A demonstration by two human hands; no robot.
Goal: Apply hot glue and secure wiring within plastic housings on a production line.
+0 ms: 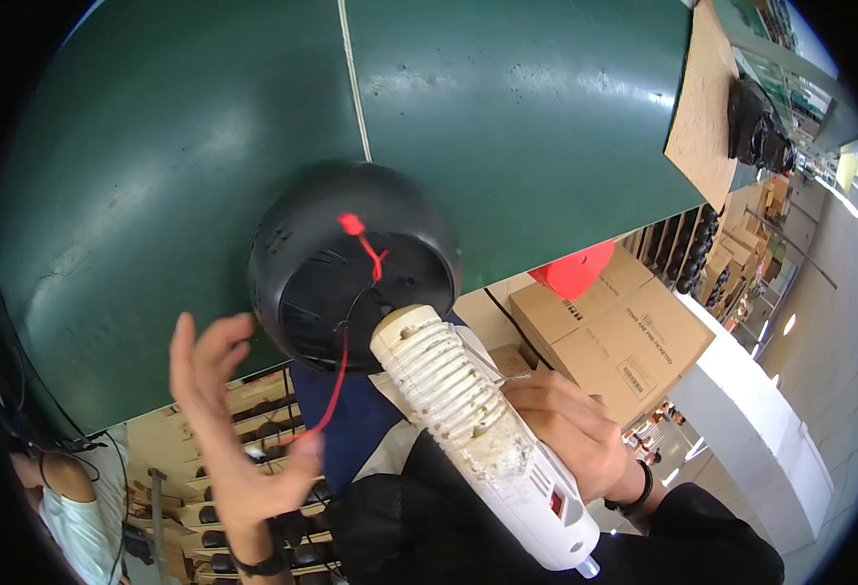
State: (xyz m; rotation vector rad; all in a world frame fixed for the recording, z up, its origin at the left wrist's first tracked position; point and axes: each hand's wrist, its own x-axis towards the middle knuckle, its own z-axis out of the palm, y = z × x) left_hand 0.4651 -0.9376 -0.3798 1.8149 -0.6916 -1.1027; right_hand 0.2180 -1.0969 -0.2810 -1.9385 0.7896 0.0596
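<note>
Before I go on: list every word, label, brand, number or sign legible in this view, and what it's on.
Cardboard box: dark printed lettering, handling symbols and a barcode-style label; I won't copy out the wording.
Black round housing: small marks on its left side, too small to read.
White tool with a ribbed barrel: no lettering I can make out.

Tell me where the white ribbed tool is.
In the head view, the white ribbed tool is below and right of centre, in the right hand, its ribbed end at the lower right of the black round object.
</note>
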